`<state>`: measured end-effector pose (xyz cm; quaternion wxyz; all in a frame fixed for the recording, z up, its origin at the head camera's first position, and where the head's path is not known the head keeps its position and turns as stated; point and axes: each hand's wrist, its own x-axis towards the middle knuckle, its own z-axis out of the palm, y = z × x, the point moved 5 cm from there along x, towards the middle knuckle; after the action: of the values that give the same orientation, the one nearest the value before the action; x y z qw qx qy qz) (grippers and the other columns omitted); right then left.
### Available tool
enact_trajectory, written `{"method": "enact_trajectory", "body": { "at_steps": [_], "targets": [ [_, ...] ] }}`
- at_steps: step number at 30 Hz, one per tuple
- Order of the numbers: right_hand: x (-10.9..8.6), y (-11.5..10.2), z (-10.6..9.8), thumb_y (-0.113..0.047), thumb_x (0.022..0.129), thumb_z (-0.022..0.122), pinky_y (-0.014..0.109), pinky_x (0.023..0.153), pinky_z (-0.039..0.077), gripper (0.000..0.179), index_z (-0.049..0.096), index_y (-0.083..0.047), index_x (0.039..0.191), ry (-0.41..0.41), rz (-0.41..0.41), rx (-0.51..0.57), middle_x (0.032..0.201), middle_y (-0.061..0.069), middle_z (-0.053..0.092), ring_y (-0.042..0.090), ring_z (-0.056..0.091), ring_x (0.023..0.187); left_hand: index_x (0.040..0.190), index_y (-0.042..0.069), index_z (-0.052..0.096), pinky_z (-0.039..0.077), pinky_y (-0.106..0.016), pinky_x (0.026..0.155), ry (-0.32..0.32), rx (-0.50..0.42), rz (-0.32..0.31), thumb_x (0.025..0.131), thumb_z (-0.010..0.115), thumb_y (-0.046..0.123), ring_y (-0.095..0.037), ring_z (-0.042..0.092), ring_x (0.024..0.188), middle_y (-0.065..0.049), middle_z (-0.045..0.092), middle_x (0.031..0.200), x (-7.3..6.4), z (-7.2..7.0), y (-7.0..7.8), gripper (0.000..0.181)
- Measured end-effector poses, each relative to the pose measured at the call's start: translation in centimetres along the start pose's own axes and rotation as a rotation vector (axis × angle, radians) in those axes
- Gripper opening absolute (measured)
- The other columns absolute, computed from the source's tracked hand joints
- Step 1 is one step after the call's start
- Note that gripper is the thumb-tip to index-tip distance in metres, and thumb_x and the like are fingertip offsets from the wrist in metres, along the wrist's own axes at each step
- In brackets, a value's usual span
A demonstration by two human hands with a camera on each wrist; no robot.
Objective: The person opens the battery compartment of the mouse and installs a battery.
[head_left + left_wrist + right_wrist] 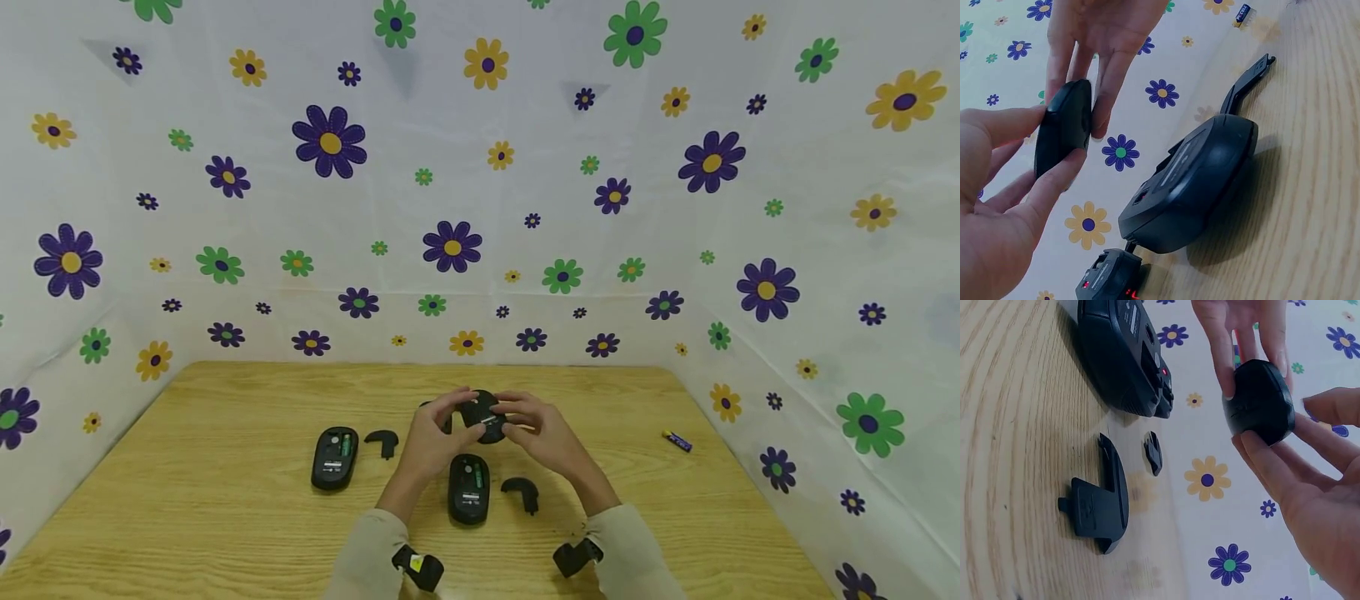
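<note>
Both hands hold a black computer mouse (483, 417) above the table, its underside with a label facing the head camera. My left hand (435, 433) grips its left side between thumb and fingers. On the opposite side, the fingers and thumb of my right hand (542, 429) hold it. In the right wrist view the mouse (1260, 403) sits between the fingertips of both hands. Below the hands, a second mouse (469, 490) lies upside down with its battery bay uncovered and a green battery inside. A black curved battery cover (522, 493) lies to its right.
Another upturned mouse (335, 458) with a green battery showing lies at the left, beside a second curved cover (384, 442). A dark object, mostly hidden, is behind the left hand. One loose battery (677, 441) lies at the right. A flowered cloth (540, 325) surrounds the wooden table.
</note>
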<state>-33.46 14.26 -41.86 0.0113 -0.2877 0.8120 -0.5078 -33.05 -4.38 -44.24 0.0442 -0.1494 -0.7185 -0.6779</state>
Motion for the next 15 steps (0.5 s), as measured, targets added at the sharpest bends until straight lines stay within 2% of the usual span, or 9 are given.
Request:
{"method": "enact_trajectory", "body": {
  "at_steps": [4, 7, 11, 15],
  "targets": [
    [-0.01, 0.14, -0.16, -0.012, 0.105, 0.060, 0.048, 0.098, 0.061, 0.032, 0.065, 0.001, 0.134, 0.044, 0.035, -0.026, 0.149, 0.027, 0.052, 0.048, 0.063, 0.126, 0.138, 0.013, 0.065, 0.025, -0.060, 0.129, -0.026, 0.009, -0.012, 0.088, 0.080, 0.003, -0.035, 0.036, 0.155, -0.013, 0.047, 0.160, 0.03, 0.11, 0.19, 0.053],
    [-0.01, 0.21, -0.21, -0.010, 0.105, 0.060, 0.041, 0.090, 0.064, 0.035, 0.062, -0.003, 0.139, 0.062, 0.055, -0.003, 0.149, 0.025, 0.053, 0.046, 0.068, 0.118, 0.138, 0.018, 0.065, 0.038, -0.057, 0.123, -0.055, 0.018, -0.040, 0.086, 0.081, 0.002, -0.035, 0.035, 0.155, -0.008, 0.044, 0.162, 0.01, 0.32, 0.34, 0.057],
    [0.02, 0.05, -0.22, -0.005, 0.103, 0.061, 0.036, 0.085, 0.065, 0.044, 0.056, -0.006, 0.147, 0.079, 0.029, 0.006, 0.147, 0.025, 0.056, 0.042, 0.071, 0.113, 0.144, 0.018, 0.060, 0.058, -0.049, 0.104, -0.098, 0.015, -0.052, 0.086, 0.080, -0.001, -0.040, 0.038, 0.152, -0.011, 0.040, 0.164, 0.02, 0.64, 0.38, 0.064],
    [0.00, 0.02, -0.23, 0.000, 0.100, 0.064, 0.030, 0.083, 0.065, 0.052, 0.053, -0.006, 0.150, 0.093, 0.022, -0.003, 0.144, 0.027, 0.057, 0.041, 0.071, 0.110, 0.152, 0.014, 0.050, 0.060, -0.042, 0.101, -0.100, 0.002, -0.067, 0.086, 0.078, -0.005, -0.039, 0.045, 0.148, -0.016, 0.046, 0.159, 0.03, 0.74, 0.22, 0.075]
  ]
}}
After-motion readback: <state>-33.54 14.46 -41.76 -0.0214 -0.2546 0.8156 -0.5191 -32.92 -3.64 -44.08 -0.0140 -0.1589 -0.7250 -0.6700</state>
